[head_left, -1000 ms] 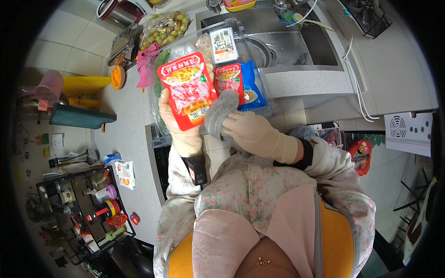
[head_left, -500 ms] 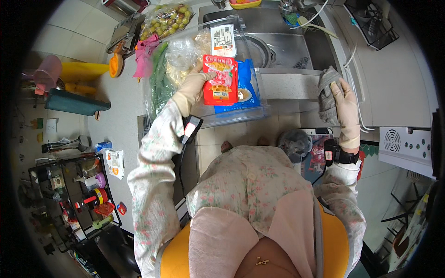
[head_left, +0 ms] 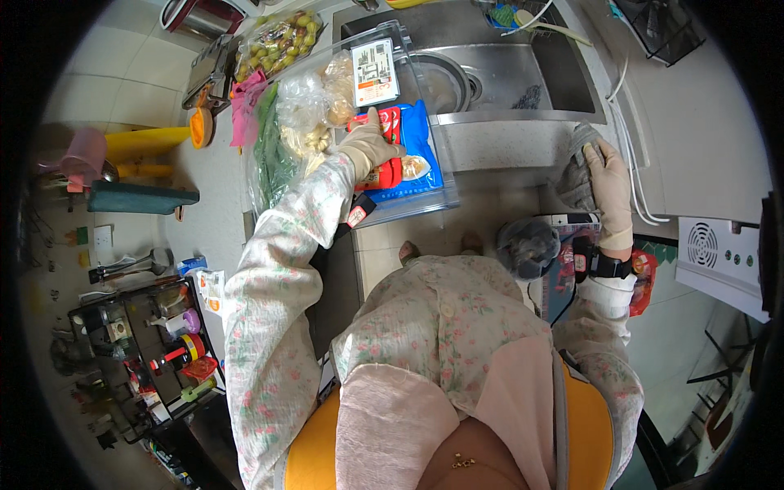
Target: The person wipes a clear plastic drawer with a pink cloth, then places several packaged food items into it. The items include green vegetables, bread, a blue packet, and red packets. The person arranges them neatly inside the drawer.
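Note:
My gloved left hand (head_left: 369, 147) reaches forward into a clear plastic bin (head_left: 425, 204) on the counter and grips a red snack packet (head_left: 390, 173). The packet lies on a blue packet (head_left: 421, 157) inside the bin. A white labelled pack (head_left: 374, 72) sits at the bin's far end. My gloved right hand (head_left: 611, 184) is out to the right, pressed on a grey cloth (head_left: 575, 178) on the counter edge beside the steel sink (head_left: 506, 77).
Left of the bin lie bagged greens (head_left: 269, 155), a pink cloth (head_left: 245, 106) and a bag of small green fruits (head_left: 282, 41). A yellow container (head_left: 147, 143) and a bottle rack (head_left: 155, 343) stand at the left. A white vented box (head_left: 719, 253) is at the right.
The red packet went from held up near my chest down into the bin with my left hand. My right hand carried the grey cloth out to the right counter edge.

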